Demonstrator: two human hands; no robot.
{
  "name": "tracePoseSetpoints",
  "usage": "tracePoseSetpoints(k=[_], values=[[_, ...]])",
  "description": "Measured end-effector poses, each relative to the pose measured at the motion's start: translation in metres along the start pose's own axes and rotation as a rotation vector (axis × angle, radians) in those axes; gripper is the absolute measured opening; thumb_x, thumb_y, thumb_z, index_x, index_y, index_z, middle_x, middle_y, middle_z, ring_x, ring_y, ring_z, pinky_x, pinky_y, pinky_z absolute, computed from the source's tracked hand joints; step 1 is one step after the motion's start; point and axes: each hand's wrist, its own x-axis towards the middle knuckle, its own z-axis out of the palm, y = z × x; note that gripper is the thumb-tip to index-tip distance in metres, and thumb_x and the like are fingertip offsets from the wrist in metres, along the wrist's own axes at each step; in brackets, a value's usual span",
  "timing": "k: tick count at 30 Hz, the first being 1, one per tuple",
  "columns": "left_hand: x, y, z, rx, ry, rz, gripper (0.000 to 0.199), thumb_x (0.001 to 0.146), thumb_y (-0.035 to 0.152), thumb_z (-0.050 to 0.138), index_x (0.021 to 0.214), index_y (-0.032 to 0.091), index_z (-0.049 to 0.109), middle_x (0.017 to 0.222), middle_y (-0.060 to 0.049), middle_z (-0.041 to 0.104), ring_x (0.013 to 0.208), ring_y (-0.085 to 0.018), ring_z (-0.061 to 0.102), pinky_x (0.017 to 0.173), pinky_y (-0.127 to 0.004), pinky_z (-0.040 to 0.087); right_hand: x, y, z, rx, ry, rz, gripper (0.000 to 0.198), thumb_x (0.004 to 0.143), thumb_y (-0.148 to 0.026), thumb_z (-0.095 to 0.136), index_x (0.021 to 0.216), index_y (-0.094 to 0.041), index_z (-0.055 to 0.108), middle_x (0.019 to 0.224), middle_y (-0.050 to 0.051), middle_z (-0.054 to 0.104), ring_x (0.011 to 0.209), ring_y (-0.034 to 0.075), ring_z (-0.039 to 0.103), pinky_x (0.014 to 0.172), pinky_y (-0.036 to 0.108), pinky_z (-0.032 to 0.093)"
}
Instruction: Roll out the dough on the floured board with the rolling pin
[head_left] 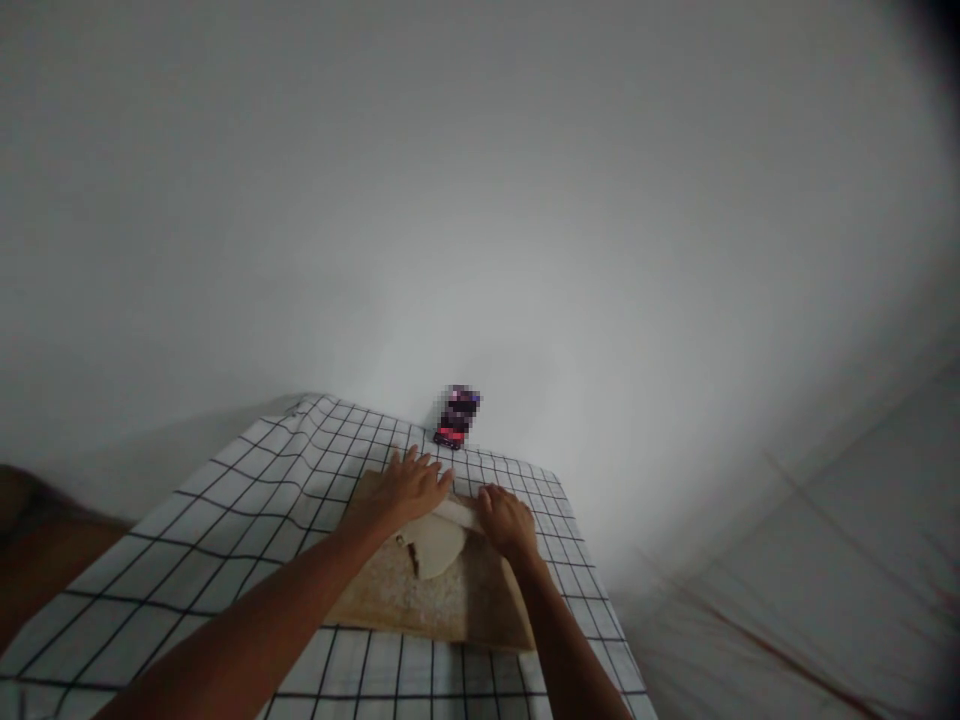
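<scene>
A pale rolling pin (457, 513) lies across a flat, thin sheet of dough (437, 547) with an uneven edge and a torn spot on its left side. Under both is a wooden board (427, 607) dusted with flour. My left hand (411, 487) is spread with its fingers stretched out over the pin's left part, palm down, hiding that end. Around the right end of the pin, the fingers of my right hand (508, 517) are curled. The far edge of the dough is hidden behind the pin and hands.
A white cloth with a black grid (247, 540) covers the table. At its far edge a dark, pixelated upright object (457, 416) leans against the pale wall (465, 250). Blurred thin reddish stalks (765, 645) stand at the right. Part of a leg (60, 560) shows at left.
</scene>
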Motion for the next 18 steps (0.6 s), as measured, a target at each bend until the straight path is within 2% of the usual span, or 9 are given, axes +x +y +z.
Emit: tracePoseSetpoints(k=[4, 7, 12, 15, 18], values=[[-0.033, 0.004, -0.009, -0.003, 0.039, 0.073, 0.049, 0.107, 0.047, 0.043, 0.13, 0.019, 0.076, 0.152, -0.014, 0.067, 0.155, -0.038, 0.044, 0.127, -0.062, 0.032, -0.041, -0.012, -0.001, 0.04, 0.024, 0.014, 0.047, 0.113, -0.036, 0.029, 0.133, -0.029, 0.071, 0.15, 0.009, 0.066, 0.14, 0.025, 0.059, 0.123, 0.056, 0.033], [-0.063, 0.006, -0.019, -0.043, 0.053, 0.101, 0.047, 0.106, 0.044, 0.046, 0.137, 0.021, 0.072, 0.155, -0.011, 0.065, 0.153, -0.035, 0.048, 0.129, -0.059, 0.032, -0.073, -0.022, 0.0, 0.073, 0.048, 0.013, 0.048, 0.114, -0.036, 0.028, 0.138, -0.03, 0.069, 0.153, 0.007, 0.064, 0.147, 0.026, 0.052, 0.126, 0.058, 0.028], [-0.107, 0.002, -0.038, -0.082, 0.04, 0.16, 0.049, 0.102, 0.049, 0.054, 0.146, 0.03, 0.064, 0.16, -0.007, 0.061, 0.141, -0.033, 0.059, 0.12, -0.053, 0.04, -0.108, -0.032, 0.0, 0.065, 0.116, -0.024, 0.047, 0.109, -0.047, 0.048, 0.15, -0.028, 0.06, 0.165, 0.008, 0.051, 0.154, 0.03, 0.043, 0.124, 0.052, 0.034], [-0.116, -0.001, -0.048, -0.087, 0.002, 0.186, 0.042, 0.098, 0.047, 0.062, 0.137, 0.031, 0.069, 0.152, -0.004, 0.068, 0.134, -0.032, 0.063, 0.115, -0.052, 0.042, -0.113, -0.036, -0.011, 0.115, 0.111, -0.044, 0.043, 0.105, -0.047, 0.056, 0.141, -0.026, 0.065, 0.153, 0.01, 0.062, 0.145, 0.029, 0.052, 0.117, 0.044, 0.044], [-0.11, -0.005, -0.057, -0.094, -0.016, 0.221, 0.034, 0.097, 0.044, 0.066, 0.126, 0.029, 0.073, 0.136, -0.004, 0.078, 0.126, -0.029, 0.068, 0.111, -0.048, 0.045, -0.114, -0.034, -0.027, 0.153, 0.07, -0.012, 0.034, 0.106, -0.047, 0.055, 0.129, -0.027, 0.07, 0.135, 0.007, 0.073, 0.127, 0.023, 0.065, 0.097, 0.032, 0.054]])
